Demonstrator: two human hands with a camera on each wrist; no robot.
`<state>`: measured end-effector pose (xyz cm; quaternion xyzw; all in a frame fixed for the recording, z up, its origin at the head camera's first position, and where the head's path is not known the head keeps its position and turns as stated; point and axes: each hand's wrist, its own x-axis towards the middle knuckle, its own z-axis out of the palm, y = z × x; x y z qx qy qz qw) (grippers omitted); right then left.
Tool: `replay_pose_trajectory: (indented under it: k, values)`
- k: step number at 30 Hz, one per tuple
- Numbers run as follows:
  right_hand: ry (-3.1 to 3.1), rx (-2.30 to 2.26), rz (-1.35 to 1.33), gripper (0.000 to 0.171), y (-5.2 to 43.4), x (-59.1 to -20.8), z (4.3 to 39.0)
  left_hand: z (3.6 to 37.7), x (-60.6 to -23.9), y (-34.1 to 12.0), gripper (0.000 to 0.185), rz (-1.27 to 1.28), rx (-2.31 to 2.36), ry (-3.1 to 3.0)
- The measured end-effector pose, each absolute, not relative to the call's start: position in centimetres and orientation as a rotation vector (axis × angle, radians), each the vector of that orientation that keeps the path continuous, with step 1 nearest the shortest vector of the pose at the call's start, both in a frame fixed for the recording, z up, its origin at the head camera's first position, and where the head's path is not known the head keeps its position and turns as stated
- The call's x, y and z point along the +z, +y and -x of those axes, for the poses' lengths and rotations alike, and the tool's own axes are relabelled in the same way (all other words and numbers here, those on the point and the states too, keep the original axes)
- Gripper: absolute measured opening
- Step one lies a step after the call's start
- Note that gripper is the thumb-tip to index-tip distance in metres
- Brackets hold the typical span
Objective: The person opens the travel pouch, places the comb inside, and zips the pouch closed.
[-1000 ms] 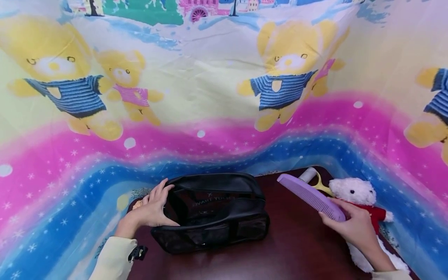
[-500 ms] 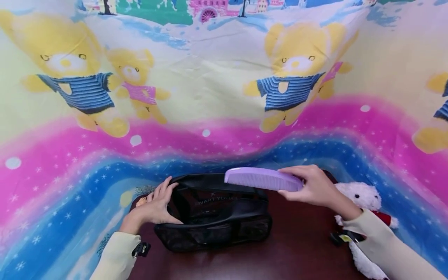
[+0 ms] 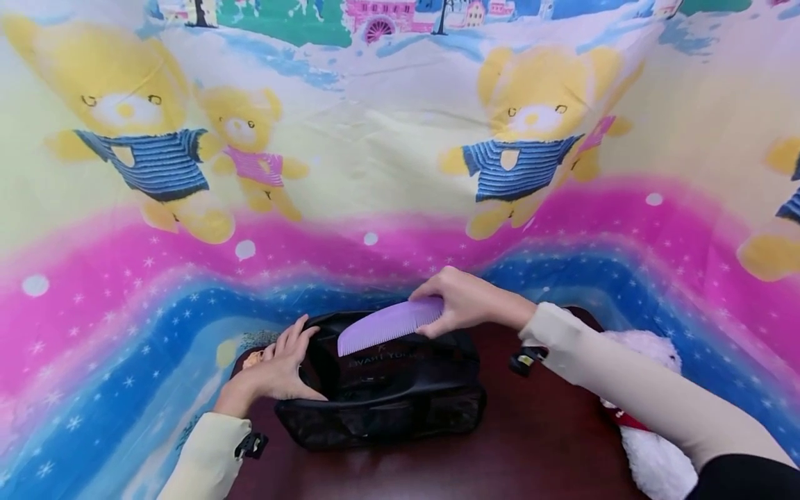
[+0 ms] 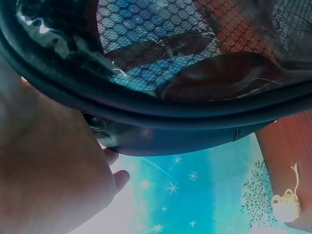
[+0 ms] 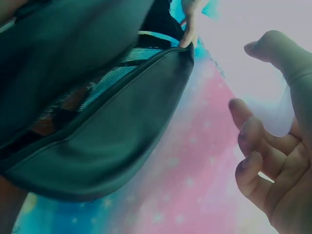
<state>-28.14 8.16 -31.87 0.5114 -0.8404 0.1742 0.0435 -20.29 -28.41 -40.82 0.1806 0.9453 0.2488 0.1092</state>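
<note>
- Head view, setting: dark red-brown table [image 3: 531, 444], fenced on three sides by a cartoon-bear cloth [image 3: 375, 173] in pink and blue bands.
- Head view: your left hand [image 3: 275, 371] rests fingers-spread on the left end of the black mesh bag [image 3: 387, 389], thumb at the rim; judging by the gap, it holds the mouth open and steadies the bag.
- Head view: your right hand [image 3: 465, 302] pinches the purple comb [image 3: 387, 326] by one end. The free end tilts down-left just above the bag's opening, teeth downward, lined up with the slot. Comb is not inside yet.
- Head view: the white plush toy [image 3: 653, 451] is mostly covered by your right sleeve; only head edge and lower body show.
- Left wrist view: close on the bag's rim [image 4: 161, 114] and mesh; palm [image 4: 44, 180] fills the lower left. Fingertips cut off, comb out of frame.
- Right wrist view: the bag's side [image 5: 92, 126] from beneath, and curled fingers [image 5: 263, 161]. The comb shows only as a pale blur behind them; the grip itself is hard to make out here.
</note>
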Motion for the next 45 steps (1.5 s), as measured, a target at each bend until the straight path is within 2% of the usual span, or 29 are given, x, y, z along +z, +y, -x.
replay_pose_trajectory:
  k: [14, 21, 32, 45]
  values:
    - [-2.674, 0.25, -1.816, 0.034, -0.5, -31.8, 30.2, 20.4, -41.1, -28.7, 0.121, -0.526, 0.747, 2.764]
    - [-2.714, 0.179, -1.846, 0.034, -2.9, -33.5, 30.4, 20.5, -41.0, -28.9, 0.121, -0.506, 0.747, 2.752]
    - [-2.973, 0.145, -1.865, 0.024, -5.4, -36.5, 29.6, 20.7, -40.8, -28.8, 0.122, -0.519, 0.724, 2.755]
    - [-2.825, 0.045, -1.919, 0.025, -5.3, -40.9, 31.9, 20.8, -40.9, -28.9, 0.125, -0.522, 0.679, 2.787]
